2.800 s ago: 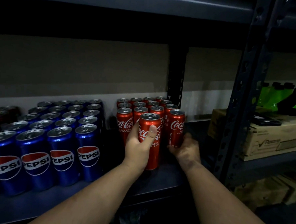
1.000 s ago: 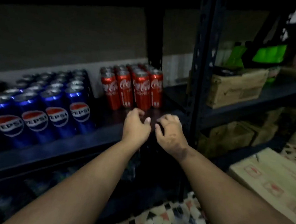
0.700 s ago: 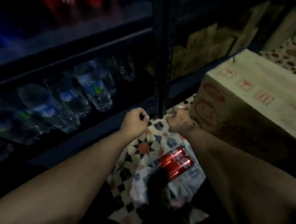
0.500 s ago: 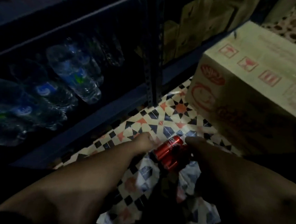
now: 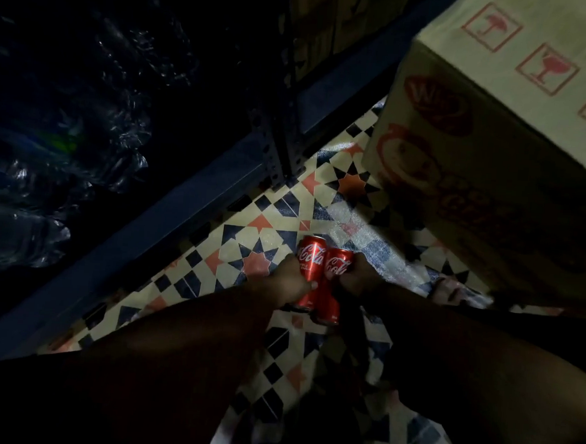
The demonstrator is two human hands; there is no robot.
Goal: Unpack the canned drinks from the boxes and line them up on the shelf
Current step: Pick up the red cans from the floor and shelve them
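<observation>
Left can: my left hand [image 5: 286, 283] wraps the left Coca-Cola can [image 5: 310, 271] around its lower half, thumb across the front; the can is tilted, top toward 12 o'clock, low over the patterned floor [image 5: 249, 233].
Right can: my right hand [image 5: 358, 277] closes round the right Coca-Cola can [image 5: 332, 286] from the 3 o'clock side; the two cans touch side to side.
Handling: I judge these slim cans full, so fairly heavy for their size, stiff along the wall but easy to dent if I squeeze, and smooth enough to slip. Mid-body, fingers round the wall, is the place to hold; I would not pinch the rims.
Surroundings: clear plastic wrap [image 5: 369, 240] lies on the floor under the cans; a cardboard box [image 5: 461, 136] sits at 2 o'clock; the blue shelf rail [image 5: 168, 214] runs at 10 o'clock, with wrapped water bottles [image 5: 48, 159] behind it.
Change: half a second ago the cans lay on the wrap with my hands just reaching them; now each hand has one and the cans are raised. Earlier still, my hands were up at the shelf among the lined-up cans.
</observation>
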